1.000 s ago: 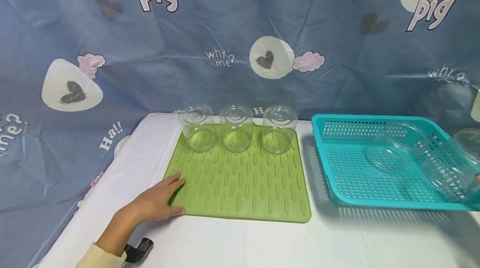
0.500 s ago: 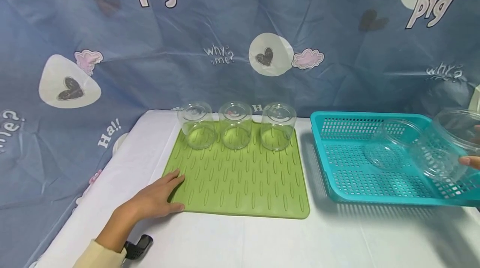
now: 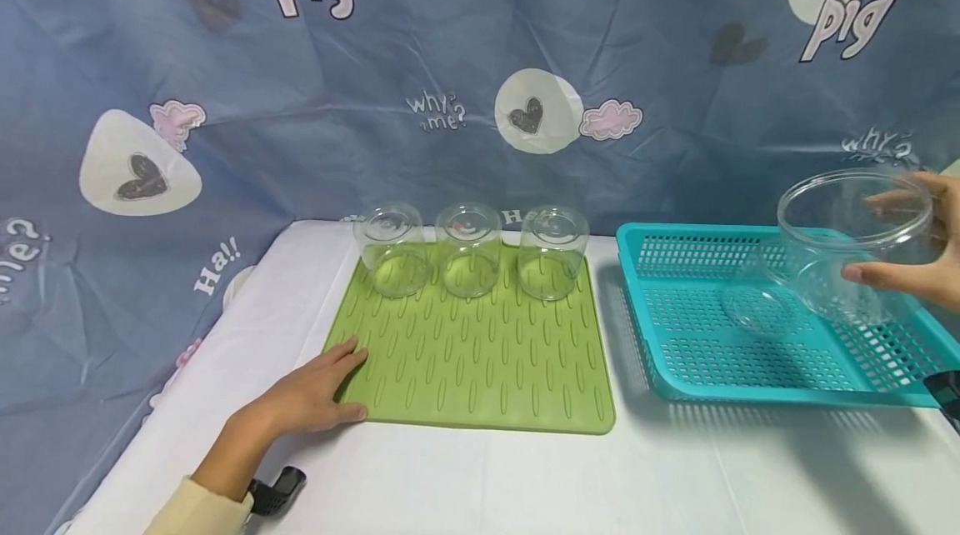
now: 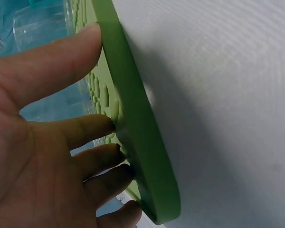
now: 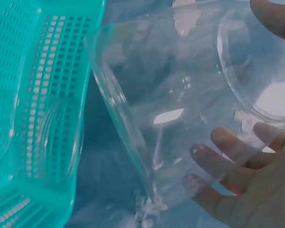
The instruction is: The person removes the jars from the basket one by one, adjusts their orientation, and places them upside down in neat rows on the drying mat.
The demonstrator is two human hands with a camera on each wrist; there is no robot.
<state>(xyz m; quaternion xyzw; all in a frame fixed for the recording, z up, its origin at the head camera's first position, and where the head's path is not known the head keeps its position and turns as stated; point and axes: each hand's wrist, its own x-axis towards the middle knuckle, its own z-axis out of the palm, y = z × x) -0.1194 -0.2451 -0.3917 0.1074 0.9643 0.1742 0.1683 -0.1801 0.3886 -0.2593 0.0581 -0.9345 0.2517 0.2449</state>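
My right hand [image 3: 918, 243] grips a clear round plastic container [image 3: 821, 256] by its side, thumb in front and fingers behind. The container is held up over the turquoise basket [image 3: 750, 393], its wide rim upward. Another clear container [image 3: 757, 306] lies in the basket, partly seen through the held one. My left hand [image 3: 315, 393] rests at the left edge of the green mat [image 3: 480, 377], fingers spread and touching its edge. Along the mat's back stand three clear containers, base up: the left one [image 3: 393, 256], the middle one [image 3: 469, 256] and the right one [image 3: 553, 260].
A white cloth [image 3: 562, 485] covers the table beneath mat and basket. Behind it hangs a blue printed curtain [image 3: 360, 143]. A narrow strip of cloth separates the mat from the basket's left wall.
My right hand has come into view from the right, lifting the clear container up and leftward out of the basket's right end. My left hand has stayed at the mat's edge.
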